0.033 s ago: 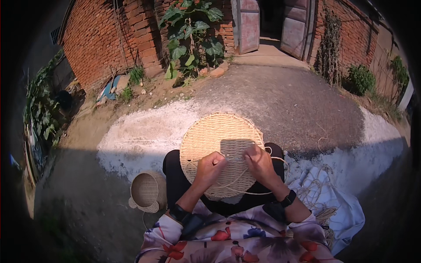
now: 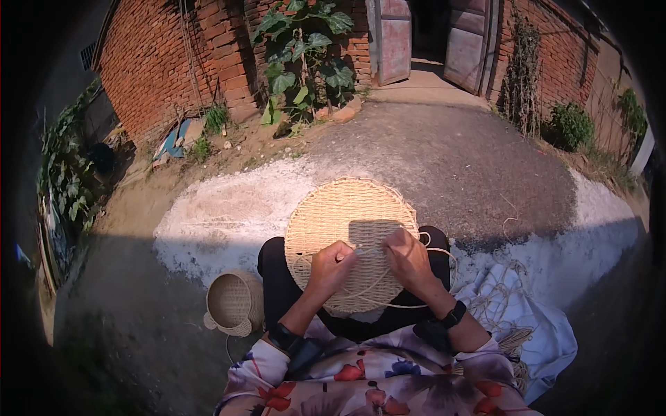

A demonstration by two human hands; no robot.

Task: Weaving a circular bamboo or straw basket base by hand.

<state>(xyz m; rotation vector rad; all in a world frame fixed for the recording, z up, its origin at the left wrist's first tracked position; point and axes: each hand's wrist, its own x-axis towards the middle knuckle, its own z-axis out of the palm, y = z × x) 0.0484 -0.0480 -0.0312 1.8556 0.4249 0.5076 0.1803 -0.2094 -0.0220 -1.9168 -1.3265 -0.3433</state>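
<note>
A round woven straw mat (image 2: 350, 229) is held flat on the person's lap, its far half in sunlight, its near half in shadow. The left hand (image 2: 330, 269) is closed in a narrow pinch on a pale straw strand (image 2: 368, 253) at the mat's near-middle. The right hand (image 2: 409, 260) is laid on the mat just beside it, fingers curled tight on the same strand; the strand is stretched between the two hands. Loose loops of straw cord (image 2: 416, 301) are seen hanging past the mat's near-right edge. A black band is worn on each wrist, and floral sleeves (image 2: 368, 381) are seen at the lower edge.

A small woven basket (image 2: 234, 303) is set on the ground to the person's left, near the knee, apart from the mat. A bundle of raw straw (image 2: 503, 308) is laid on a pale blue cloth (image 2: 548, 340) to the right. Brick wall (image 2: 159, 62), a large-leafed plant (image 2: 302, 52) and a wooden door (image 2: 394, 38) are seen beyond the paved yard.
</note>
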